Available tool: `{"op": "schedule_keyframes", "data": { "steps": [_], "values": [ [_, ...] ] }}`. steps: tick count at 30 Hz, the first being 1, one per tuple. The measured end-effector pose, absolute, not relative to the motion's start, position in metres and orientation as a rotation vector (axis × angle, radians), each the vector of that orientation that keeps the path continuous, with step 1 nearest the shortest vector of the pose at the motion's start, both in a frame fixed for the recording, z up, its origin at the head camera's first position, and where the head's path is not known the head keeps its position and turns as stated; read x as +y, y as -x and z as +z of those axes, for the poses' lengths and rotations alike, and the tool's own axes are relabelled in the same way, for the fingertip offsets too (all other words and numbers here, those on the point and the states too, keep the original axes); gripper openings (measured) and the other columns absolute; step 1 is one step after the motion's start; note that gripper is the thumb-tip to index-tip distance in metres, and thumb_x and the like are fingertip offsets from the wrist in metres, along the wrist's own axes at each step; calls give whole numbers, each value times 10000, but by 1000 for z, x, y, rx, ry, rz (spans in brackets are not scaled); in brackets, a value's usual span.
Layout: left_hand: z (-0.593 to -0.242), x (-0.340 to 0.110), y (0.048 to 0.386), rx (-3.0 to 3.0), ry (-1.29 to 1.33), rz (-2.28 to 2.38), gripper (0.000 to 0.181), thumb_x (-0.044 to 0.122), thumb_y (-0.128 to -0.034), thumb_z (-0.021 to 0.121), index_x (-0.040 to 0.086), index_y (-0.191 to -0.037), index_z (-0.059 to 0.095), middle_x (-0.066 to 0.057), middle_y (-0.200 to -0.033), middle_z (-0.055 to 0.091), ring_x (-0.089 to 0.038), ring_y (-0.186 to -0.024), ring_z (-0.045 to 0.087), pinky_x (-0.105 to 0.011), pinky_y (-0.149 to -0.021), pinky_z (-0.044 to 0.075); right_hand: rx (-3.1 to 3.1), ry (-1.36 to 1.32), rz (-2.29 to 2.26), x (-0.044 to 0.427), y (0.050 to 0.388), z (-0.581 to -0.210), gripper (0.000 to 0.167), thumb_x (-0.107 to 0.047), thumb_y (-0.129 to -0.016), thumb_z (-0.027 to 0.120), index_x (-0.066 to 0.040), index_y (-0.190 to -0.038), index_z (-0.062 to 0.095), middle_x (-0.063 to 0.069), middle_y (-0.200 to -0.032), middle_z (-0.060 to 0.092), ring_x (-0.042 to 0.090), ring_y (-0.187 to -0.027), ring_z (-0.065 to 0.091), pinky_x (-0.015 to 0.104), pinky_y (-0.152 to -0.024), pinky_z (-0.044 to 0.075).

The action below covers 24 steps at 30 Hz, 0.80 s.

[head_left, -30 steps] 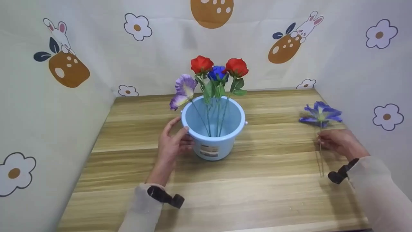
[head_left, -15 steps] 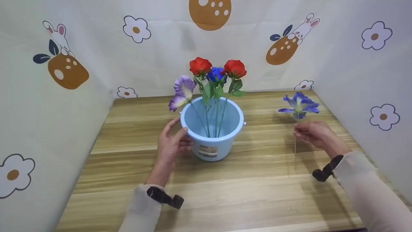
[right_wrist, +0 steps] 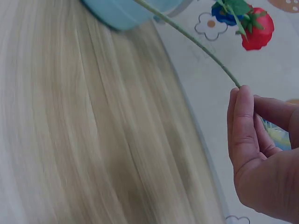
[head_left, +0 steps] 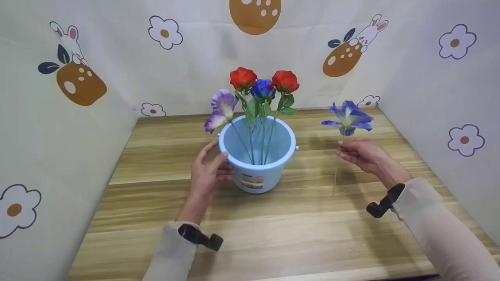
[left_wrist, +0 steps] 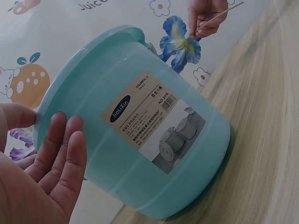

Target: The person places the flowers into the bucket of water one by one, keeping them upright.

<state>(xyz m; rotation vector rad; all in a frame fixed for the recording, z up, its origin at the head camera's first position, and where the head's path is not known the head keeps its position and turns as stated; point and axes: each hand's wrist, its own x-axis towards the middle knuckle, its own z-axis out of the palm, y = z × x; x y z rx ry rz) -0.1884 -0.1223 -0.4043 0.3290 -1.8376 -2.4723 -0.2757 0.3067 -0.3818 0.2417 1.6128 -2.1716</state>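
Note:
A light blue plastic bucket (head_left: 256,179) with a printed label (left_wrist: 154,121) stands upright on the table. Two red roses, a blue rose (head_left: 263,89) and a purple flower (head_left: 221,111) lean in it, stems inside. My left hand (head_left: 205,171) holds the bucket's left side, thumb at the rim and fingers along the outer wall. To the right of the bucket, my right hand (head_left: 363,155) pinches the thin green stem (right_wrist: 201,45) of a blue artificial flower (head_left: 347,118) just below its bloom. That stem hangs down, apart from the bucket.
The wood-grain table (head_left: 250,234) runs under both arms. Pale cloth walls (head_left: 195,70) with printed flowers and rabbits enclose it at the back and sides. A black wrist camera mount (head_left: 384,201) sits on each sleeve.
My right hand has moved left and farther back, toward the bucket, carrying the blue flower. The left hand and the bucket stay where they were.

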Motion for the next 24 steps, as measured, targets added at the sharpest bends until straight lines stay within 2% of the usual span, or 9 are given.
{"op": "schedule_keyframes", "data": {
  "steps": [10,24],
  "values": [
    [-402,-123,190,-1872,-358,-2455,544,148,-1018,690,198,-1533,519,-61,-719,744,-177,-627,744,-297,-594,658,1406,-225,-2348,280,279,-358,270,28,-1063,558,15,-870,747,136,-796,778,214,-756,791,248,-762,678],
    [-402,-122,189,-1874,-348,-2447,553,146,-1012,693,202,-1533,518,-61,-727,740,-183,-634,746,-287,-585,655,1307,-244,-2526,233,290,-322,203,45,-1025,624,30,-863,745,149,-773,750,226,-708,774,266,-743,682]
  ]
}}
